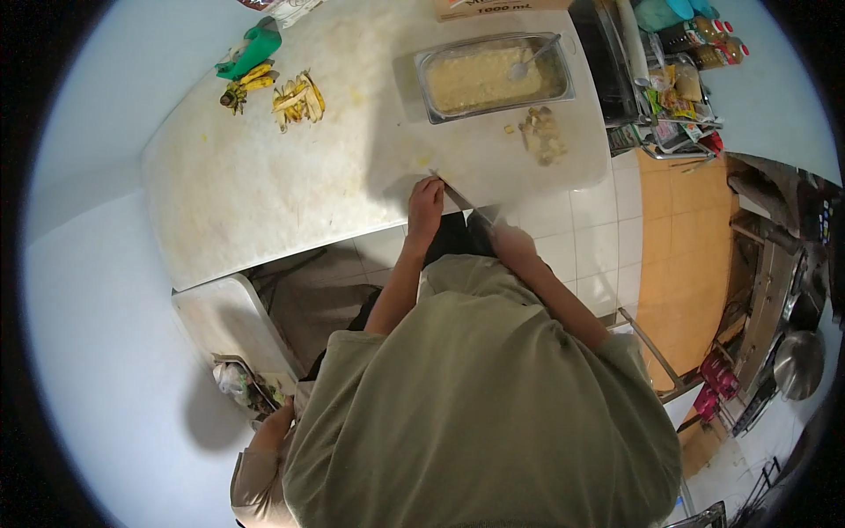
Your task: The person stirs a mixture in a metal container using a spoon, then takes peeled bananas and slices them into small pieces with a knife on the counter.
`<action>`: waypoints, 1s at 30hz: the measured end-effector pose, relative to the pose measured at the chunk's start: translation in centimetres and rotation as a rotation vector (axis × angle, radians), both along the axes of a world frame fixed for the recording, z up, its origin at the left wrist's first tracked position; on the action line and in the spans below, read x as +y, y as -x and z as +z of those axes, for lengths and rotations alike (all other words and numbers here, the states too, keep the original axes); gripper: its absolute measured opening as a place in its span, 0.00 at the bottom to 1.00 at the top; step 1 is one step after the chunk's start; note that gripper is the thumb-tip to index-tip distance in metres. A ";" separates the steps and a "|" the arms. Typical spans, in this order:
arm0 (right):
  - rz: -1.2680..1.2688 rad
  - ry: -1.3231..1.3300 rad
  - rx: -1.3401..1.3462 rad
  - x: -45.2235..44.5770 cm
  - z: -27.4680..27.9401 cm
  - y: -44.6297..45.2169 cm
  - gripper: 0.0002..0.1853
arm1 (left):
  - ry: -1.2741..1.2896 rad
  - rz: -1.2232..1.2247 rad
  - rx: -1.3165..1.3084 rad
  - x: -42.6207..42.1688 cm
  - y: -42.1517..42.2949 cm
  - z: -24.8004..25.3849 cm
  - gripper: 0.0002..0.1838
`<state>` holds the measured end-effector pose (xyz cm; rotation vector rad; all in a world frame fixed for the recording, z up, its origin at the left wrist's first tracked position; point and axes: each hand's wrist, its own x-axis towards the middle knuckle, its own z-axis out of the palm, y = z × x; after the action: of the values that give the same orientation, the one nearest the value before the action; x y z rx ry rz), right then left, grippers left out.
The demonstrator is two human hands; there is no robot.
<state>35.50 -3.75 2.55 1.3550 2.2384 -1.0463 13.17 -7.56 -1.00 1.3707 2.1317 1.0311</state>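
My right hand [513, 245] is wrapped round the handle of a knife [459, 199], whose blade points up and left toward the table's front edge. At the tip of the blade, my left hand [427, 201] rests at the edge of the white table [290, 189] with its fingers pressed together; what they hold, if anything, is hidden. Beyond, a metal tray [429, 95] holds a pale yellow mass [471, 81] with a spoon [521, 69] in it. Small pale cut pieces [543, 138] lie in front of the tray.
Banana peels [299, 101] and yellow bananas [256, 77] lie at the back left beside a green bag [251, 53]. A cardboard box [497, 9] stands at the back. Bottles and packets [682, 92] fill a right-hand rack. Another person's arm [275, 427] shows at lower left.
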 end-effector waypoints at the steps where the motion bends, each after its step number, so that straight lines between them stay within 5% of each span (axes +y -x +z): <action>1: 0.016 -0.005 0.011 -0.1 -0.2 0.3 0.22 | 0.005 0.000 0.016 -0.3 -0.1 -0.2 0.06; 11: -0.154 -0.442 0.248 4.6 -2.5 -12.7 0.18 | -0.078 0.103 -0.232 6.6 -4.2 -1.3 0.06; 16: -0.400 -0.313 0.238 3.5 2.0 -13.5 0.21 | -0.041 -0.073 -0.519 14.2 -8.8 -1.9 0.08; 19: -0.738 -0.155 0.245 2.7 4.2 -12.6 0.22 | -0.019 -0.231 -0.260 16.4 -9.6 -1.0 0.15; 23: -0.808 -0.234 0.264 2.4 1.4 -11.7 0.22 | 0.040 -0.275 0.118 16.3 -10.1 -1.6 0.27; 30: -0.740 -0.116 0.275 2.1 1.4 -7.9 0.22 | 0.073 -0.456 0.180 15.2 -9.3 -0.8 0.13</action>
<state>43.37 -1.69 3.97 2.3083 2.0159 -1.4081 22.44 7.65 -1.81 1.8551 1.8189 0.6640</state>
